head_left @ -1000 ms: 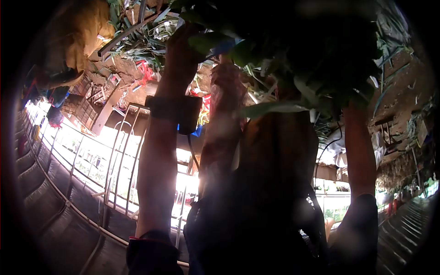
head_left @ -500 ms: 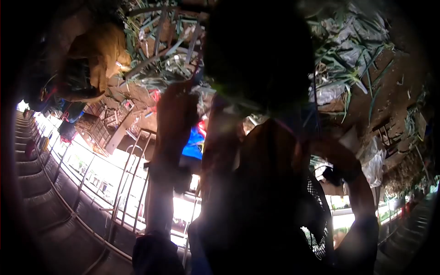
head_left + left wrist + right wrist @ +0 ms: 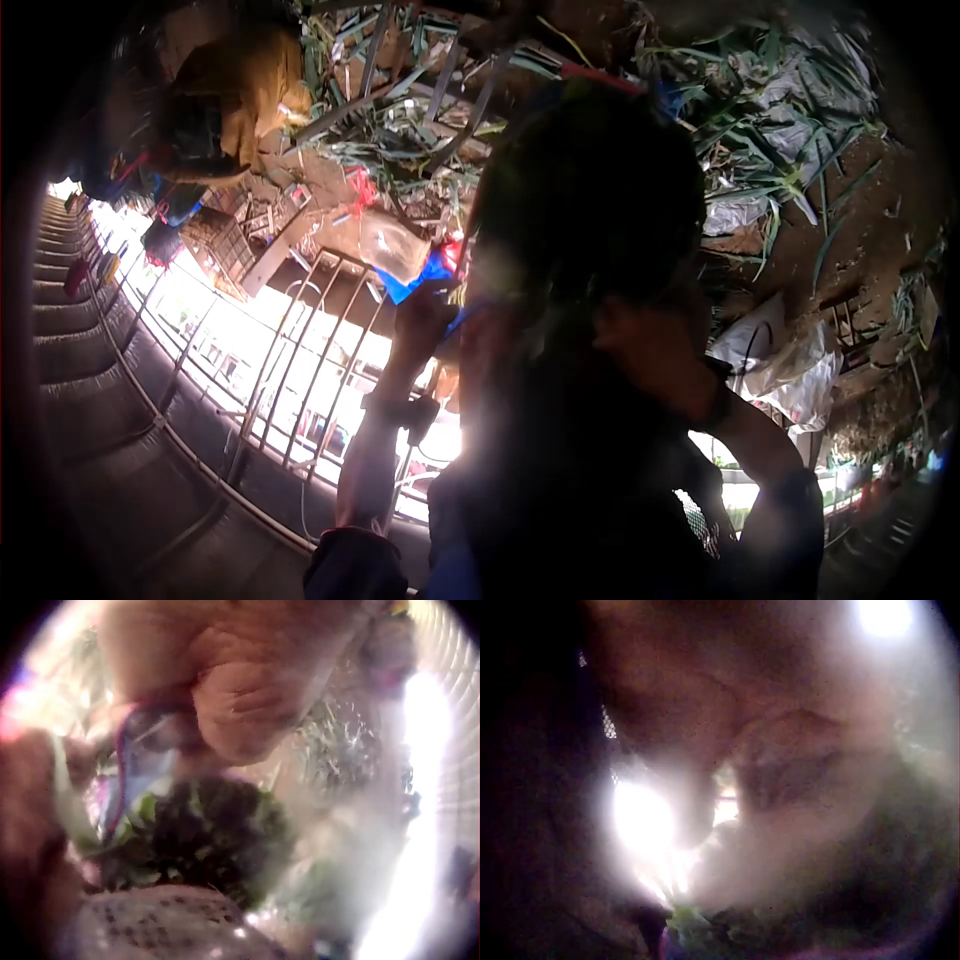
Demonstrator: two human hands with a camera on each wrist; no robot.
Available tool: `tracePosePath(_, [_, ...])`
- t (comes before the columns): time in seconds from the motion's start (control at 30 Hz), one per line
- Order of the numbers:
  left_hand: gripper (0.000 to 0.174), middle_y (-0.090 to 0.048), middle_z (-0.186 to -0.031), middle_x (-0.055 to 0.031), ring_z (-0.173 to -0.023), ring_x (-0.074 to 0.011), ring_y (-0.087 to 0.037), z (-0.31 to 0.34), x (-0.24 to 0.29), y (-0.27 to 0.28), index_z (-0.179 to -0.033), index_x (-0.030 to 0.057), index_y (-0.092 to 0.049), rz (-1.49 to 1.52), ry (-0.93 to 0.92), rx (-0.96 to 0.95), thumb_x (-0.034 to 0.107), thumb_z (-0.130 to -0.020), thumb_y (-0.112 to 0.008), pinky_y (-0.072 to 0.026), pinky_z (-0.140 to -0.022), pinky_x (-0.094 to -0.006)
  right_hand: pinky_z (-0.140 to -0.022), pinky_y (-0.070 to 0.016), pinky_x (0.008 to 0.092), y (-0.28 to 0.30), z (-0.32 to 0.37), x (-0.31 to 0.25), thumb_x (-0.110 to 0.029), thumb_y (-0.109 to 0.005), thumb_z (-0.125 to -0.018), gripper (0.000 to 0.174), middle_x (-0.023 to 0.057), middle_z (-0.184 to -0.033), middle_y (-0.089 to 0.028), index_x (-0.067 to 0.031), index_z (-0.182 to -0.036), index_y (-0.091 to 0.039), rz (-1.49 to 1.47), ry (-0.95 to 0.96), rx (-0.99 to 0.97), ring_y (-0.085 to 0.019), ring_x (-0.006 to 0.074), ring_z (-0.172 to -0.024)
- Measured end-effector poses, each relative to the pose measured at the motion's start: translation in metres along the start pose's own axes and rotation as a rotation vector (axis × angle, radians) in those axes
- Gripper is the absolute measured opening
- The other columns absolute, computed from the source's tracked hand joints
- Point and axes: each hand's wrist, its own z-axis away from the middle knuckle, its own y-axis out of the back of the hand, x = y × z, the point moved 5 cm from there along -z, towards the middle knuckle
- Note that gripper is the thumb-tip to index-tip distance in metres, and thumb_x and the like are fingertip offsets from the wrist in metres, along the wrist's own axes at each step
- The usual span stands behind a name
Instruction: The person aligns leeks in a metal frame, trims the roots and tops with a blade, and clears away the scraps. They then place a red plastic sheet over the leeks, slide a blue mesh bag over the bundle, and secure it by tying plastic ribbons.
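A dark bundle of leafy greens (image 3: 590, 200) fills the middle of the head view, mostly in shadow. At its lower left is my left hand (image 3: 425, 315). In the left wrist view, that hand's fingers curl at a thin bluish bag (image 3: 131, 780) with a dark red edge, just above the leafy greens (image 3: 217, 832). My right hand (image 3: 655, 350) overlaps the bundle's lower right in the head view. Its fingers bend in the right wrist view, with green leaves (image 3: 690, 922) below them; I cannot tell whether they grip anything.
Long green leaves (image 3: 780, 160) litter the brown ground at the right, beside white plastic bags (image 3: 800, 370). A metal rack (image 3: 330, 350) and wire crate (image 3: 218, 245) stand at the left. Another person's brown-yellow garment (image 3: 245, 95) shows at upper left.
The bundle has come down from the top of the head view towards my body. Both hands have drawn nearer, and my right arm has bent inward to the bundle's side.
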Motion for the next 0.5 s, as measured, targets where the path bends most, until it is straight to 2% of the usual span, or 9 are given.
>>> tracePosePath(0.03, [0.033, -0.05, -0.067, 0.0046, -0.058, -0.0027, -0.043, 0.001, -0.001, 0.0, -0.111, 0.0057, -0.064, 0.004, 0.006, 0.007, 0.002, -0.078, -0.063, -0.0357, -0.051, -0.0212, -0.069, -0.0543, 0.038, -0.014, -0.01, -0.006, -0.02, -0.055, -0.089, 0.041, 0.0149, -0.124, -0.056, -0.0005, -0.124, -0.053, 0.003, 0.008, -0.005, -0.064, 0.0277, -0.09])
tracePosePath(0.1, [0.035, -0.05, -0.066, 0.0037, -0.059, -0.0047, -0.045, -0.001, 0.004, 0.001, -0.111, 0.0057, -0.064, 0.041, 0.06, 0.013, 0.002, -0.076, -0.063, -0.0375, -0.052, -0.0225, -0.059, -0.0527, 0.0371, -0.041, -0.033, -0.028, -0.019, -0.055, -0.087, 0.043, 0.0126, -0.127, -0.054, -0.003, -0.126, -0.052, 0.007, 0.338, 0.468, -0.065, 0.024, -0.08])
tracePosePath(0.13, [0.034, -0.059, -0.077, -0.001, -0.066, -0.0076, -0.052, -0.003, 0.003, 0.003, -0.108, 0.0028, -0.065, 0.011, 0.134, -0.014, 0.0, -0.074, -0.064, -0.0424, -0.056, -0.024, -0.059, -0.0527, 0.0371, -0.051, -0.045, -0.036, -0.019, -0.055, -0.087, 0.043, 0.0126, -0.127, -0.054, -0.003, -0.126, -0.052, 0.008, 0.34, 0.467, -0.065, 0.024, -0.08])
tracePosePath(0.17, [0.034, -0.059, -0.077, -0.001, -0.066, -0.0076, -0.052, -0.004, 0.002, 0.003, -0.108, 0.0028, -0.065, 0.015, 0.136, -0.013, 0.0, -0.074, -0.064, -0.0424, -0.056, -0.024, -0.059, -0.0522, 0.037, -0.055, -0.054, -0.048, -0.018, -0.055, -0.086, 0.045, 0.0136, -0.125, -0.055, -0.0018, -0.127, -0.051, 0.033, 0.393, 0.553, -0.065, 0.0241, -0.075])
tracePosePath(0.23, [0.029, -0.065, -0.095, -0.0081, -0.074, -0.0142, -0.06, -0.007, 0.007, -0.002, -0.102, 0.0017, -0.066, 0.002, -0.055, -0.065, 0.001, -0.073, -0.064, -0.0476, -0.062, -0.0273, -0.058, -0.0518, 0.0368, -0.073, -0.08, -0.06, -0.016, -0.054, -0.085, 0.046, 0.0146, -0.122, -0.057, -0.0007, -0.128, -0.05, 0.061, 0.45, 0.632, -0.064, 0.0242, -0.071])
tracePosePath(0.27, [0.029, -0.065, -0.095, -0.0081, -0.074, -0.0142, -0.06, -0.01, 0.002, -0.001, -0.102, 0.0017, -0.066, 0.009, -0.051, -0.065, 0.001, -0.073, -0.064, -0.0476, -0.062, -0.0273, -0.058, -0.0515, 0.0367, -0.088, -0.102, -0.052, -0.015, -0.053, -0.085, 0.048, 0.0162, -0.119, -0.058, 0.0015, -0.13, -0.048, -0.386, 0.404, 0.531, -0.064, 0.0242, -0.069])
tracePosePath(0.3, [0.024, -0.065, -0.101, -0.011, -0.078, -0.0181, -0.062, -0.012, -0.002, 0.0, -0.098, 0.0019, -0.067, -0.126, -0.156, -0.082, 0.003, -0.074, -0.064, -0.049, -0.065, -0.0295, -0.058, -0.0512, 0.0365, -0.105, -0.119, -0.046, -0.013, -0.052, -0.085, 0.049, 0.0178, -0.115, -0.06, 0.0037, -0.131, -0.046, -0.82, 0.339, 0.397, -0.063, 0.0243, -0.068])
tracePosePath(0.33, [0.02, -0.064, -0.108, -0.0139, -0.082, -0.0221, -0.064, -0.013, 0.005, 0.0, -0.093, 0.002, -0.067, -0.272, -0.265, -0.098, 0.004, -0.074, -0.064, -0.0503, -0.067, -0.0317, -0.058, -0.0512, 0.0365, -0.111, -0.124, -0.046, -0.013, -0.052, -0.085, 0.049, 0.0178, -0.115, -0.06, 0.0037, -0.131, -0.046, -0.815, 0.341, 0.387, -0.063, 0.0243, -0.068])
tracePosePath(0.5, [0.013, -0.064, -0.106, -0.0141, -0.083, -0.0258, -0.064, -0.021, 0.01, 0.011, -0.088, 0.0035, -0.066, -0.221, -0.282, -0.048, 0.006, -0.076, -0.062, -0.0512, -0.07, -0.0343, -0.063, -0.0509, 0.0374, -0.136, -0.135, -0.025, -0.014, -0.056, -0.081, 0.043, 0.0167, -0.092, -0.066, 0.0029, -0.121, -0.056, 0.399, 0.019, 0.335, -0.063, 0.0277, -0.072])
